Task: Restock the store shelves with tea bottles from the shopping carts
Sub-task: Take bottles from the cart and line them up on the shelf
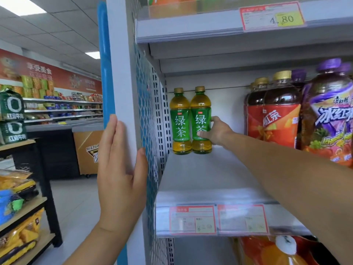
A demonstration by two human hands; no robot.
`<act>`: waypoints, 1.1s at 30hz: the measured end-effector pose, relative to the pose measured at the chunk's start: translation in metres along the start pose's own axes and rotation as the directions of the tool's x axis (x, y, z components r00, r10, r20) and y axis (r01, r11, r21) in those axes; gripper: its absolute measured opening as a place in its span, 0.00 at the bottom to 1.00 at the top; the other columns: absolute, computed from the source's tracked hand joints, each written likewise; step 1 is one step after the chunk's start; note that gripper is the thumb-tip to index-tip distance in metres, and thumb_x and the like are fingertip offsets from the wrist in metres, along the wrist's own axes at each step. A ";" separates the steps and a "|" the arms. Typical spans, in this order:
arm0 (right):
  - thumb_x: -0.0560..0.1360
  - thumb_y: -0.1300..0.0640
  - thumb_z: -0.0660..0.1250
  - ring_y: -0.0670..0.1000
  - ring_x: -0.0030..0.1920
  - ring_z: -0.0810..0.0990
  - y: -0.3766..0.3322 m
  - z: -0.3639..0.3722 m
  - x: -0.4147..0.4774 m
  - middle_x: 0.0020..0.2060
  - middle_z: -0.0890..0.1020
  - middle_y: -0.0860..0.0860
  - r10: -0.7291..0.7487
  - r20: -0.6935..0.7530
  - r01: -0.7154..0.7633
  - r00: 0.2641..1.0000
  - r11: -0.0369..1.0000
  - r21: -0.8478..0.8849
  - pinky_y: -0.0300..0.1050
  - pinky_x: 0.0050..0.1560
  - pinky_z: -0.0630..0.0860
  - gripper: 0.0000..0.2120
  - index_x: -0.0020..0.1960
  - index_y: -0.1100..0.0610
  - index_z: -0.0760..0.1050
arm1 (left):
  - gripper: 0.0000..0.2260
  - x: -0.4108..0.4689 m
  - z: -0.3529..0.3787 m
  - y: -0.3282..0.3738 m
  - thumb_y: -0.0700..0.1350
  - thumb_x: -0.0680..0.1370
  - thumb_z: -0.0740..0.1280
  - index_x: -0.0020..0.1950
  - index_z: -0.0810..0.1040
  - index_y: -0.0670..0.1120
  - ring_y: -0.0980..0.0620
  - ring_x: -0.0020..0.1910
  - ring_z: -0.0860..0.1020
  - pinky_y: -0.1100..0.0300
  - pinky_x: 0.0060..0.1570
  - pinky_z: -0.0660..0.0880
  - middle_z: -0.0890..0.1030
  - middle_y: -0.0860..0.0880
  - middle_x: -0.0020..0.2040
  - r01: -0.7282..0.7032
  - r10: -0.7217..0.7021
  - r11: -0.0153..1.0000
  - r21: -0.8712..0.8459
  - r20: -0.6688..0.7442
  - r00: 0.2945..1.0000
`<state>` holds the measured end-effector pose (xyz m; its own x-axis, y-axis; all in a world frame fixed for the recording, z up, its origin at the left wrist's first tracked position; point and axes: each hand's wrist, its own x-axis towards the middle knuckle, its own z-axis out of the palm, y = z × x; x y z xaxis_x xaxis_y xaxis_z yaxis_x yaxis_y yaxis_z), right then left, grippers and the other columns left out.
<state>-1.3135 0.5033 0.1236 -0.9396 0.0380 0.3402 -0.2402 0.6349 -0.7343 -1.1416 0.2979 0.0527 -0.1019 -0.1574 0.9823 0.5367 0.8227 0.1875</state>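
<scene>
- Head view catches a placing step: the right hand (215,133) reaches to the far left corner of the shelf (210,178). Its thumb lies across the label and its fingers curl round the right green tea bottle (201,119), which stands upright on the board.
- The left green tea bottle (180,121) stands touching it, just beside the perforated side wall.
- The left hand (120,169) lies flat on the white upright (122,73), fingers straight, thumb round its edge, holding nothing.
- Next, I judge, the grip must loosen without tipping the bottle, then the arm must draw back for another; the row can grow toward the near edge.
- Both bottles are clear, waisted plastic with glossy green sleeves and gold caps, and probably slick to hold.
- The shelf is smooth painted metal, and the side panel is blue-and-white mesh.
- Larger red-labelled tea bottles (273,115) stand to the right.
</scene>
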 end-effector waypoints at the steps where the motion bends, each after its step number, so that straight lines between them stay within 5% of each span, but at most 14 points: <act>1: 0.74 0.50 0.71 0.57 0.60 0.76 0.000 0.001 0.000 0.61 0.76 0.55 0.002 -0.004 -0.002 1.000 1.000 -0.006 0.51 0.60 0.74 0.30 0.70 0.58 0.63 | 0.25 0.000 0.000 0.000 0.38 0.79 0.63 0.75 0.63 0.34 0.53 0.77 0.59 0.60 0.76 0.55 0.62 0.43 0.76 -0.006 0.006 1.000 -0.002 -0.003 1.000; 5: 0.75 0.50 0.70 0.57 0.61 0.75 0.000 0.003 -0.004 0.60 0.76 0.56 0.017 0.006 -0.017 1.000 1.000 -0.019 0.49 0.59 0.72 0.27 0.68 0.60 0.66 | 0.24 0.000 0.000 -0.001 0.37 0.79 0.63 0.74 0.63 0.32 0.51 0.76 0.59 0.59 0.76 0.56 0.63 0.40 0.75 -0.038 0.038 0.999 0.014 -0.016 0.999; 9: 0.75 0.52 0.71 0.52 0.40 0.75 -0.008 -0.008 -0.024 0.46 0.76 0.54 0.073 0.127 -0.090 0.989 0.986 0.138 0.45 0.48 0.72 0.14 0.53 0.60 0.72 | 0.23 0.001 -0.001 0.000 0.36 0.79 0.63 0.72 0.65 0.31 0.49 0.75 0.60 0.60 0.76 0.55 0.64 0.36 0.74 -0.057 0.058 0.998 0.034 -0.024 0.998; 12: 0.76 0.56 0.70 0.53 0.53 0.79 -0.017 -0.038 -0.062 0.52 0.78 0.53 -0.033 0.090 0.007 0.995 0.961 0.275 0.49 0.62 0.75 0.20 0.63 0.63 0.72 | 0.21 0.003 -0.005 0.004 0.34 0.79 0.64 0.71 0.67 0.30 0.44 0.73 0.63 0.56 0.75 0.58 0.67 0.33 0.70 -0.114 0.118 0.990 0.088 -0.033 0.993; 15: 0.76 0.56 0.69 0.54 0.54 0.81 -0.019 -0.074 -0.125 0.54 0.81 0.56 -0.194 -0.029 0.194 0.981 0.934 0.299 0.49 0.59 0.78 0.19 0.65 0.58 0.72 | 0.18 -0.005 -0.007 0.017 0.33 0.78 0.64 0.68 0.71 0.32 0.37 0.70 0.66 0.51 0.73 0.60 0.71 0.32 0.67 -0.268 0.268 0.950 0.159 0.021 0.963; 22: 0.76 0.60 0.69 0.58 0.52 0.82 0.060 -0.127 -0.271 0.50 0.83 0.60 -0.200 0.032 0.188 0.979 0.958 0.218 0.53 0.54 0.80 0.09 0.55 0.53 0.77 | 0.15 -0.085 0.008 0.102 0.37 0.76 0.65 0.63 0.77 0.39 0.44 0.60 0.74 0.65 0.67 0.62 0.78 0.41 0.61 -0.237 0.311 0.939 -0.248 0.321 0.895; 28: 0.75 0.54 0.70 0.44 0.51 0.80 0.183 -0.151 -0.346 0.50 0.82 0.47 0.102 0.110 -0.087 0.989 0.987 -0.133 0.45 0.56 0.76 0.07 0.52 0.47 0.78 | 0.14 -0.186 0.029 0.167 0.45 0.79 0.62 0.63 0.79 0.44 0.50 0.60 0.75 0.62 0.62 0.69 0.77 0.47 0.61 -0.005 0.425 0.832 -0.555 0.631 0.648; 33: 0.76 0.46 0.67 0.50 0.62 0.75 0.265 -0.158 -0.390 0.63 0.76 0.51 0.347 0.117 -0.236 0.930 0.812 -0.534 0.44 0.60 0.72 0.23 0.68 0.51 0.71 | 0.22 -0.262 0.051 0.206 0.55 0.81 0.63 0.74 0.66 0.54 0.55 0.71 0.67 0.57 0.67 0.67 0.67 0.55 0.73 0.340 0.327 0.867 -0.363 0.931 0.161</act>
<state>-0.9721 0.7787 -0.1112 -0.9862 0.1655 -0.0072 0.1568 0.9185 -0.3630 -1.0472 0.5367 -0.1659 -0.6210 0.7522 0.2202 0.7351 0.4614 0.4967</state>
